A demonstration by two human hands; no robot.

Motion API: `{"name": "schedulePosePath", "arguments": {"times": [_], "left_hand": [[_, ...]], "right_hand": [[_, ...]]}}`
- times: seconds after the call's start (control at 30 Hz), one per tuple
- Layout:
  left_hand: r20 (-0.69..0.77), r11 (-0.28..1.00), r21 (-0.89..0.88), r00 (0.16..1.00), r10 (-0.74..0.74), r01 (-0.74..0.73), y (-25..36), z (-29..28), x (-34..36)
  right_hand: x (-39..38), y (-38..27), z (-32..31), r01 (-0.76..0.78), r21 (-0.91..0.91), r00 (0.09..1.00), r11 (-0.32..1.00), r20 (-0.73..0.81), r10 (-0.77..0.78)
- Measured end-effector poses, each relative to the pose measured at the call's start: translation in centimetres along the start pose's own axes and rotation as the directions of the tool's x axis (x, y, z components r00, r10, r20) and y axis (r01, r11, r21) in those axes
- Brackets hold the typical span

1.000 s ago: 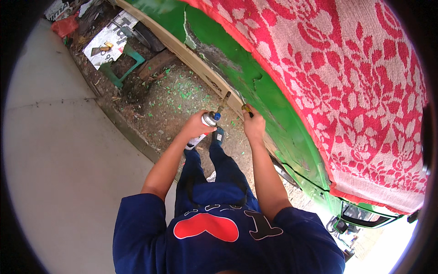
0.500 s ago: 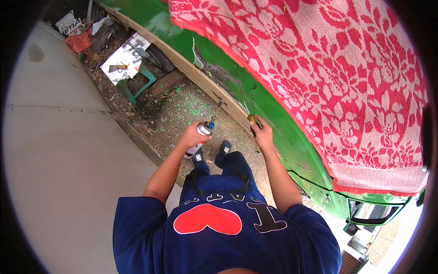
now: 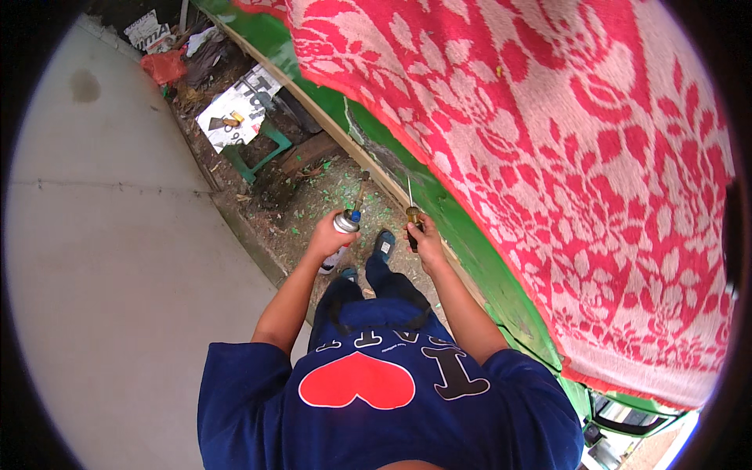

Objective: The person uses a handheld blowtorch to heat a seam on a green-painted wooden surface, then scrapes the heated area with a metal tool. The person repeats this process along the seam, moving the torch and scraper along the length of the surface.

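Note:
My left hand (image 3: 325,233) is wrapped round a gas canister (image 3: 345,222) topped by a blue torch head (image 3: 356,215) with a metal nozzle, which points up toward the beige lower strip (image 3: 329,113) of the green vehicle. My right hand (image 3: 427,244) grips a screwdriver (image 3: 414,215) with a yellow and black handle, its thin metal shaft pointing up near that strip. The green body panel (image 3: 429,193) carries a cracked, flaking grey patch (image 3: 359,129) running along it beside the edge of a red-and-pink floral towel (image 3: 548,157).
A pale curved wall (image 3: 110,258) fills the left. Debris-covered ground (image 3: 313,192) holds my shoes (image 3: 382,244), a green plastic piece (image 3: 274,145) with a white printed board (image 3: 229,104) on it, a dark wheel (image 3: 301,116) and a red plastic bag (image 3: 163,69).
The view has shifted a little. My right hand has drawn left, closer to my left hand, and the screwdriver's shaft now points more upright. Both hands keep their grips.

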State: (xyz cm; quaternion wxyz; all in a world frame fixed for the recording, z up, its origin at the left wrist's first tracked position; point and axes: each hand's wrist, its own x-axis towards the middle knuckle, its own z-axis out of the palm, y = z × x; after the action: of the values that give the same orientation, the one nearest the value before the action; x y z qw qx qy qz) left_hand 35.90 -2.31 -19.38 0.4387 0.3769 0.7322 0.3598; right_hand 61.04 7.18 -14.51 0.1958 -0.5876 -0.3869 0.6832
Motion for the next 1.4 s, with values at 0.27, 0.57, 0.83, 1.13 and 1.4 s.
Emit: {"name": "schedulePosePath", "arguments": {"times": [0.27,0.57,0.83,1.13,1.4], "left_hand": [[0.015,0.996,0.085,1.0,-0.015,0.014,1.4,-1.6,3.2],[0.13,0.992,0.084,0.988,0.085,-0.096,-0.3,-2.6,6.9],[0.215,0.993,-0.057,0.97,0.117,-0.107,-1.1,-3.5,8.2],[0.265,0.986,-0.038,0.95,0.167,-0.163,-1.2,-4.1,8.4],[0.291,0.99,-0.007,0.946,0.14,-0.144,-0.9,-4.4,8.4]], "right_hand": [[1.0,-0.2,2.1,-0.065,-0.036,0.996,0.997,0.058,0.067],[0.7,-1.1,5.3,-0.05,0.008,0.991,0.999,-0.125,0.051],[0.6,-1.7,6.9,-0.018,0.024,0.98,1.0,-0.196,0.023],[0.2,-1.1,7.1,0.004,0.072,0.964,0.997,-0.267,0.016],[-1.3,-0.4,7.7,-0.014,0.081,0.954,0.997,-0.298,0.037]]}}
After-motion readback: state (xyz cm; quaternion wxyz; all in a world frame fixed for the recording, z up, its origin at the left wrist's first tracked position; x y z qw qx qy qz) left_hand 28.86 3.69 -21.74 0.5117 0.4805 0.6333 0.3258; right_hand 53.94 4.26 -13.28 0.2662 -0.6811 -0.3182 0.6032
